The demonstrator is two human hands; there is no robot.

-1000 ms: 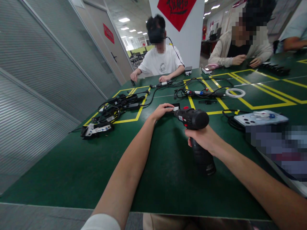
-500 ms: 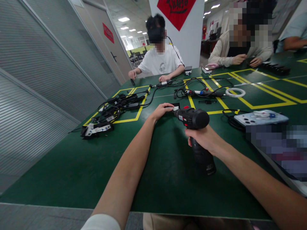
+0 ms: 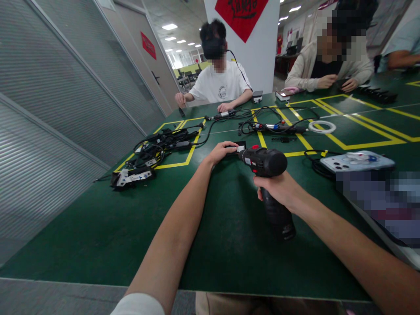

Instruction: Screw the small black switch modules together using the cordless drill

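Observation:
My right hand (image 3: pixel 278 187) is wrapped round the grip of a black cordless drill (image 3: pixel 266 162) with red details. The drill points away from me, its chuck end low over the table. Ahead of the chuck lies a small black part with a white patch (image 3: pixel 242 147), partly hidden by the drill and my fingers. My left hand (image 3: pixel 222 152) holds this part against the table, fingers together and pointing right. Whether the drill's tip touches the part, I cannot tell.
Tangled black cables (image 3: pixel 164 146) lie at the left, a black-and-white piece (image 3: pixel 133 177) before them. More cables and a white ring (image 3: pixel 322 127) lie farther back. A phone (image 3: pixel 357 161) is at the right. Two people (image 3: pixel 219 85) sit across the green table (image 3: pixel 108 236).
My hands and the drill stay practically in place. The person across has shifted the hand with a small black piece slightly.

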